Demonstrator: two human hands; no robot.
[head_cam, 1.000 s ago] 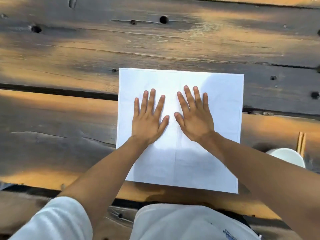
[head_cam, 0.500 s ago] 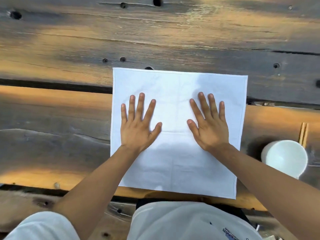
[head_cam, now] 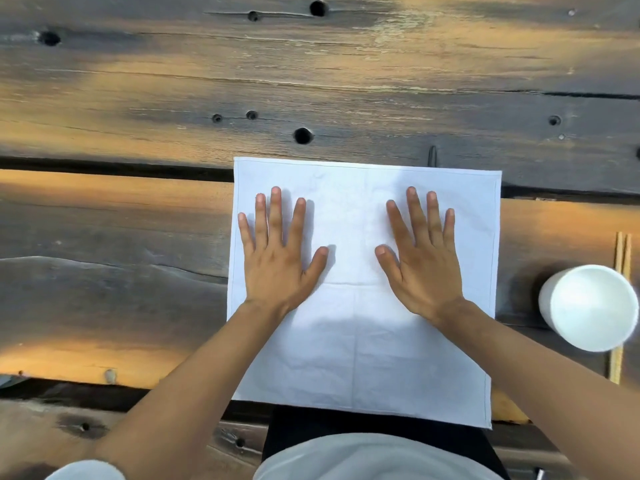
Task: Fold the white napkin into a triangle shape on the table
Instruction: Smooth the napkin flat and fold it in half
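Napkin [head_cam: 360,341], white and square, lies spread flat and unfolded on the wooden surface [head_cam: 138,237], its near edge hanging a little over the surface's near edge. Faint crease lines cross it, one running near to far down the middle and one left to right at about mid-height. Left hand [head_cam: 277,261] rests palm down on the napkin's left half, fingers spread and pointing far, released and grasping nothing. Right hand [head_cam: 420,268] lies the same way on the right half, flat and released, apart from the left with bare cloth between the thumbs. A white cup [head_cam: 588,306] stands on the surface just right of the napkin, not touching it. Behind the cup lie what look like two wooden chopsticks [head_cam: 620,251], partly hidden by it.
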